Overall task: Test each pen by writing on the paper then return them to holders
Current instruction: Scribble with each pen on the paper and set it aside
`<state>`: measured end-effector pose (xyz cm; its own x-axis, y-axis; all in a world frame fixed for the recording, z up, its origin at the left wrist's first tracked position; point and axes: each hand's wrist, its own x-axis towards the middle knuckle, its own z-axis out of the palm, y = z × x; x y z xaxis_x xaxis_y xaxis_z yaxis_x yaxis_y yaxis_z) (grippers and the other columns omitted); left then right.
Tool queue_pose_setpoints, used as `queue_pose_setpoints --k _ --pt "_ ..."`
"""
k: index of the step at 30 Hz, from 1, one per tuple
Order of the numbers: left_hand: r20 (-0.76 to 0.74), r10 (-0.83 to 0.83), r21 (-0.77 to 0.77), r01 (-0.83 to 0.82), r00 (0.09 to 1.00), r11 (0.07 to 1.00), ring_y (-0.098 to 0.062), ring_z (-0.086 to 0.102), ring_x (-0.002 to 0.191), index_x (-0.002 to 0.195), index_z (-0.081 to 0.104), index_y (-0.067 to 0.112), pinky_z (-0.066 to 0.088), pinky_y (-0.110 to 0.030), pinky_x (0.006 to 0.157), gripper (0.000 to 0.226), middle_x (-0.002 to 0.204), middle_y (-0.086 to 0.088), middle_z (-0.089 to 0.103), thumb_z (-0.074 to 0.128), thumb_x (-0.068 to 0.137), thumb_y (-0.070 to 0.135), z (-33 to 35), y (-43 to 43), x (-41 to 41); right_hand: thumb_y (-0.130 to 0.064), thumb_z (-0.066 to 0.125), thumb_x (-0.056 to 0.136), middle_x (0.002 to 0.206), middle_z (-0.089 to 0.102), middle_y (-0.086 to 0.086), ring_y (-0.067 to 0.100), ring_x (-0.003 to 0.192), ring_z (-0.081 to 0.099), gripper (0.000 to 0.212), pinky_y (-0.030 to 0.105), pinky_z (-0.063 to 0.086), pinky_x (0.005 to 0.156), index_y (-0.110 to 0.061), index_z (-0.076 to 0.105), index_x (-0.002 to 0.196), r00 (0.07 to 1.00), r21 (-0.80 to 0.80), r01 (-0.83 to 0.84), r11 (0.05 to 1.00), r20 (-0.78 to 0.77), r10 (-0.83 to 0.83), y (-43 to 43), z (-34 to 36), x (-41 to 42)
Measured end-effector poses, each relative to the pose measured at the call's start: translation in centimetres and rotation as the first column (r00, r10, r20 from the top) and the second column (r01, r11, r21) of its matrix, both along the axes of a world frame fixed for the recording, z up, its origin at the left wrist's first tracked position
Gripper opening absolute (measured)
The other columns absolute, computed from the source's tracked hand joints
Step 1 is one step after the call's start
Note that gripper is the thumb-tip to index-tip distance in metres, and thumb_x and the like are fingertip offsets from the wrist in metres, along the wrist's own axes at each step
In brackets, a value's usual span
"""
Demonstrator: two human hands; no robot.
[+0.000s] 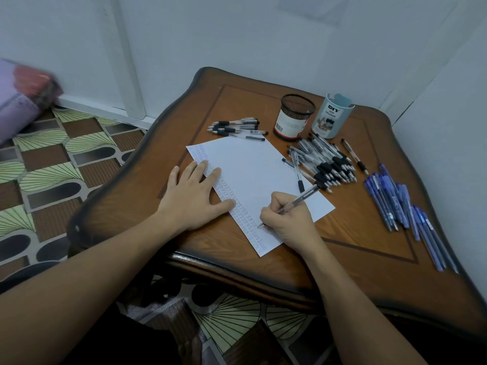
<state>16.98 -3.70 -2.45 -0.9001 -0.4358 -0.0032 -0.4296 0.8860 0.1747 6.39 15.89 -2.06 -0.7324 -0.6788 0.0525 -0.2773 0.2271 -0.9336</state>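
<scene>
Pressing your left hand [193,196] flat with fingers spread on the paper [263,167] at its 9 o'clock edge pins the sheet while your right hand [287,219] pinches the pen [297,200], tip down near 6 o'clock; mesh holder [293,117] and blue holder [332,115] stand at 1 o'clock.

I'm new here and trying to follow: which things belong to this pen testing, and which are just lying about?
Part of the job:
pen gripped by the right hand
paper pressed by the left hand
mesh holder
blue holder
clear pen pile
row of pens
blue pens

Just lying about:
purple roll on the floor
patterned flooring
</scene>
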Motion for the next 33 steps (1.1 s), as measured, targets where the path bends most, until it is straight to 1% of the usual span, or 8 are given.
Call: queue_pose_setpoints --k 3,9,12,16,22,25,28,33 --pt "-0.001 0.001 0.0 -0.001 1.0 1.0 -0.021 0.002 0.15 0.154 0.017 0.035 -0.003 -0.051 0.119 0.104 0.164 -0.002 0.009 0.003 0.065 0.087 0.03 0.07 0.01 -0.014 0.061 0.069 0.057 0.03 0.006 0.016 0.057 0.032 0.034 0.029 0.025 0.056 -0.011 0.031 0.054 1.0 0.027 -0.006 1.0 -0.019 0.006 0.05 0.09 -0.07" --pt "0.01 0.003 -0.002 -0.003 1.0 1.0 -0.02 0.001 0.15 0.154 0.015 0.035 -0.003 -0.05 0.119 0.103 0.164 -0.001 0.008 0.003 0.066 0.088 0.0 -0.07 -0.02 -0.011 0.062 0.072 0.056 0.031 0.003 0.012 0.055 0.032 0.033 0.027 0.026 0.053 -0.012 0.034 0.054 1.0 0.02 -0.006 1.0 -0.02 0.006 0.09 0.27 0.07" --pt "0.01 0.0 -0.003 0.0 1.0 1.0 -0.02 0.001 0.15 0.154 0.015 0.035 -0.004 -0.05 0.119 0.103 0.164 -0.001 0.007 0.003 0.066 0.088 -0.03 0.02 -0.04 -0.012 0.061 0.071 0.056 0.029 0.002 0.012 0.054 0.03 0.034 0.026 0.025 0.052 -0.015 0.032 0.053 1.0 0.001 0.01 1.0 -0.012 -0.01 0.12 0.23 0.01" --pt "0.01 -0.003 0.0 0.003 1.0 1.0 -0.021 0.0 0.15 0.154 0.015 0.035 -0.004 -0.051 0.119 0.103 0.164 -0.001 0.007 0.003 0.066 0.088 -0.04 -0.15 -0.04 -0.011 0.061 0.073 0.054 0.027 -0.004 0.011 0.054 0.029 0.038 0.025 0.024 0.051 -0.02 0.03 0.052 1.0 0.009 0.002 1.0 -0.019 -0.002 -0.02 0.34 0.12" --pt "0.017 -0.003 -0.002 0.003 1.0 1.0 -0.021 0.0 0.15 0.154 0.014 0.036 -0.004 -0.051 0.119 0.103 0.164 -0.001 0.006 0.003 0.066 0.088 -0.07 -0.12 -0.07 0.001 0.063 0.077 0.058 0.028 0.006 0.015 0.057 0.031 0.038 0.026 0.024 0.051 -0.005 0.03 0.058 1.0 -0.002 0.0 1.0 -0.008 0.0 0.16 0.36 0.09" --pt "0.017 -0.003 -0.004 0.003 1.0 1.0 -0.021 0.0 0.15 0.154 0.015 0.036 -0.004 -0.051 0.119 0.102 0.164 -0.001 0.007 0.004 0.067 0.088 -0.16 -0.2 -0.16 0.004 0.063 0.08 0.057 0.029 0.003 0.01 0.055 0.03 0.038 0.023 0.025 0.051 -0.003 0.033 0.057 0.999 -0.033 0.052 0.998 0.007 -0.052 0.29 0.36 -0.08" --pt "0.008 -0.001 -0.006 0.001 1.0 1.0 -0.021 0.001 0.15 0.154 0.016 0.035 -0.003 -0.051 0.119 0.103 0.164 -0.002 0.008 0.004 0.066 0.088 -0.19 -0.11 -0.13 0.005 0.062 0.08 0.057 0.028 0.004 0.009 0.053 0.028 0.038 0.021 0.023 0.05 -0.002 0.032 0.058 0.999 -0.016 0.042 0.999 -0.009 -0.042 0.17 0.5 0.15" --pt "-0.006 0.002 -0.009 -0.002 1.0 1.0 -0.021 0.002 0.15 0.153 0.017 0.035 -0.002 -0.05 0.119 0.102 0.164 -0.002 0.009 0.005 0.067 0.088 -0.26 -0.02 -0.02 -0.002 0.062 0.074 0.058 0.028 0.007 0.014 0.056 0.032 0.036 0.028 0.025 0.052 -0.005 0.03 0.057 1.0 -0.01 0.02 1.0 0.011 -0.02 0.26 0.64 0.08"
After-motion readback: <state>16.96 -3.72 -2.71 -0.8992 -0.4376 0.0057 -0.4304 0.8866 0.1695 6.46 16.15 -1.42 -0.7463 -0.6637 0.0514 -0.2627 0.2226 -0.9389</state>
